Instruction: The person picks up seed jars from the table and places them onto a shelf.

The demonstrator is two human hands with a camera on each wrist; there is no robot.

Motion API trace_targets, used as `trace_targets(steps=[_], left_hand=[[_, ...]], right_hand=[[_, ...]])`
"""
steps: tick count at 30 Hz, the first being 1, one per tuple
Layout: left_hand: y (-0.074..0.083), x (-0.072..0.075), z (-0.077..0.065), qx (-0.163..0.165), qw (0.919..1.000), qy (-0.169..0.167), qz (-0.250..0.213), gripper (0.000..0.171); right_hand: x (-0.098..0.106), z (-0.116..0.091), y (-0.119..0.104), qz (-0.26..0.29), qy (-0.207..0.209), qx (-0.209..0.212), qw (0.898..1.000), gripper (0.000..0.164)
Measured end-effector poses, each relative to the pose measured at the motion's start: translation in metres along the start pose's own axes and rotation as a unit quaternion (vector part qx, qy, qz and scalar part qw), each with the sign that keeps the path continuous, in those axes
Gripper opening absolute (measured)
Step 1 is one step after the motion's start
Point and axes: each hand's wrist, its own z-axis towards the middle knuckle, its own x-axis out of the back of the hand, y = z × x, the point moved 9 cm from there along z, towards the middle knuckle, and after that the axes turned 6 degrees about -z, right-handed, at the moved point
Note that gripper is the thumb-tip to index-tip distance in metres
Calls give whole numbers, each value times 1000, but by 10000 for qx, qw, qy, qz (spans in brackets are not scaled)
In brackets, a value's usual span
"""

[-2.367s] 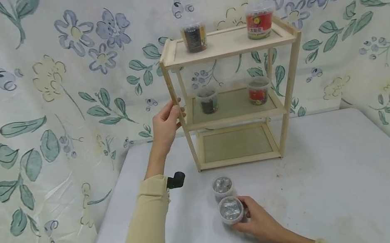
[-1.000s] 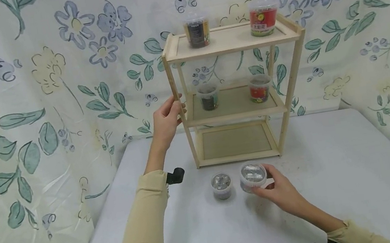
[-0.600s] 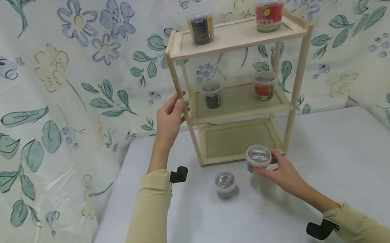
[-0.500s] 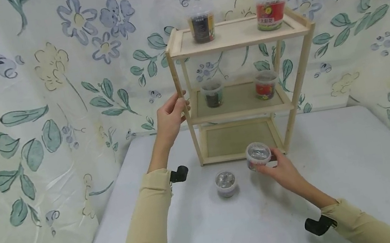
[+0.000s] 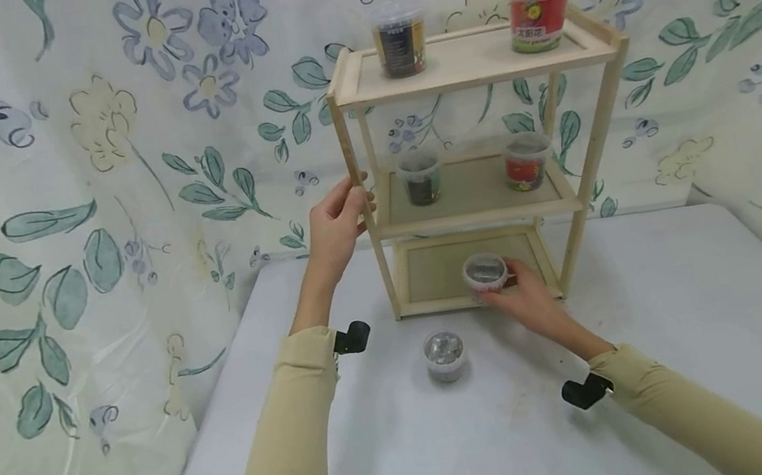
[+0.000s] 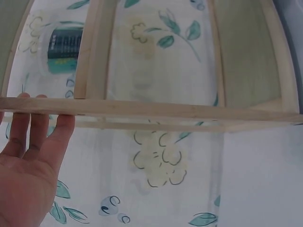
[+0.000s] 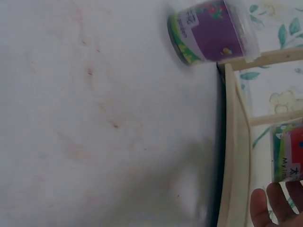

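My left hand [image 5: 335,226] grips the left front post of a three-tier wooden shelf [image 5: 468,75]; in the left wrist view its fingers [image 6: 57,142] reach up behind the post. My right hand [image 5: 535,303] holds a clear plastic cup [image 5: 485,274] at the front of the bottom tier. In the right wrist view that cup shows a red and green label [image 7: 289,151]. Whether its base touches the tier is hidden. A second lidded cup [image 5: 445,356], purple-labelled in the right wrist view, stands on the table before the shelf.
Two lidded cups, one dark [image 5: 399,39] and one red [image 5: 540,13], stand on the top tier. Two smaller cups, dark [image 5: 421,178] and red [image 5: 527,162], stand on the middle tier. A white table [image 5: 398,448] lies below. Flowered cloth [image 5: 200,117] hangs behind.
My right hand has lifted the cup from beside the other one and carried it right, then forward to the bottom tier. My left hand keeps its grip on the post.
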Motion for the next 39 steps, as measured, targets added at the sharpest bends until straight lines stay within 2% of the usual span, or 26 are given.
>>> trace_targets(steps=[7,9,16,25,31,36,39], left_hand=[[19,-7,-10,72,9999,-48,-58,39],[20,-7,-10,50,10000,-56,-34,39],[0,0,0,-53,10000,-48,-56,40],[-5,1,-1,-54,10000,-47,27,40],[-5,0,-3,6,10000,-65,-9,40],[10,-2,-9,99,9999,-79,-80,41],[14,-3,-11,122,9999,-90,-70,41]], right_hand=[[-11,24,-9,6,83,352,9993,73],[-13,30,-10,3,73,425,9991,72],[-19,47,-15,-84,171,446,9988,70],[-49,65,-16,-308,16,236,9992,67],[-58,69,-19,66,47,340,9994,65],[-60,76,-15,423,268,458,9977,64],[-65,79,-13,475,236,346,9980,63]])
